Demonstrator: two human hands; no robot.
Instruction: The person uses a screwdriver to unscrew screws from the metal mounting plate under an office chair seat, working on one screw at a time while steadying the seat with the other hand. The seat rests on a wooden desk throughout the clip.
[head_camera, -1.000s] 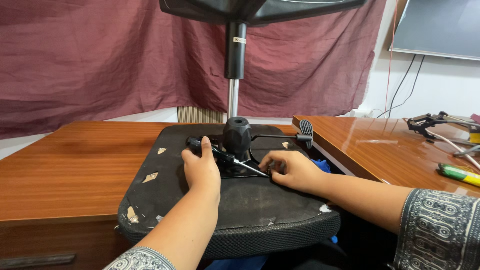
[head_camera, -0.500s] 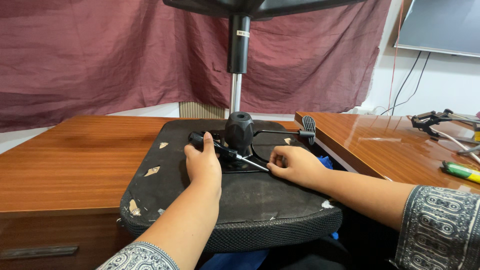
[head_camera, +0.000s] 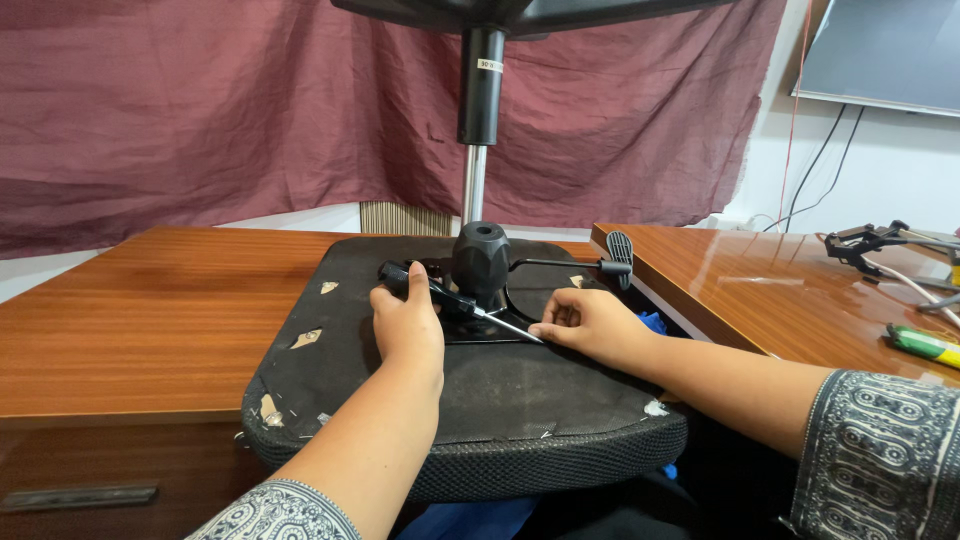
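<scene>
So the upside-down office chair seat (head_camera: 400, 400) is lying flat across the gap between two wooden counters (head_camera: 150, 320), black underside facing up, with the gas-lift column (head_camera: 478, 120) sticking straight up out of the middle. The left hand (head_camera: 408, 325) is wrapping its fingers closed around the black handle of a screwdriver (head_camera: 455, 300), which is lying low and angling across the metal plate right by the black knob-shaped housing (head_camera: 481, 258). The right hand (head_camera: 590, 325) is sitting on the seat just beside it, fingers curled in and pinching at the screwdriver's tip end; can't tell if it's actually gripping anything. A lever with a paddle end (head_camera: 618, 250) is poking out toward the right counter.
</scene>
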